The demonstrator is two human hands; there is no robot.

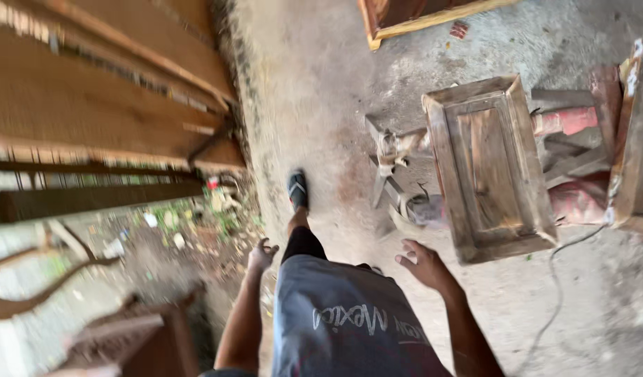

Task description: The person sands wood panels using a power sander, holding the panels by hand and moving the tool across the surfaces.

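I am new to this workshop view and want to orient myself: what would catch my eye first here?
Most striking is the wooden panelled frame lying flat on supports at the right, over the concrete floor. At the bottom, both hands hang empty with fingers spread: the right hand nearest that frame, the left hand beside the debris-strewn edge. Long wooden planks fill the upper left.

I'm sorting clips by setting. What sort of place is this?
Probably an open-sided carpentry yard: a panelled wooden frame lies on the dusty concrete floor, long planks are stacked alongside, and both hands hang empty.
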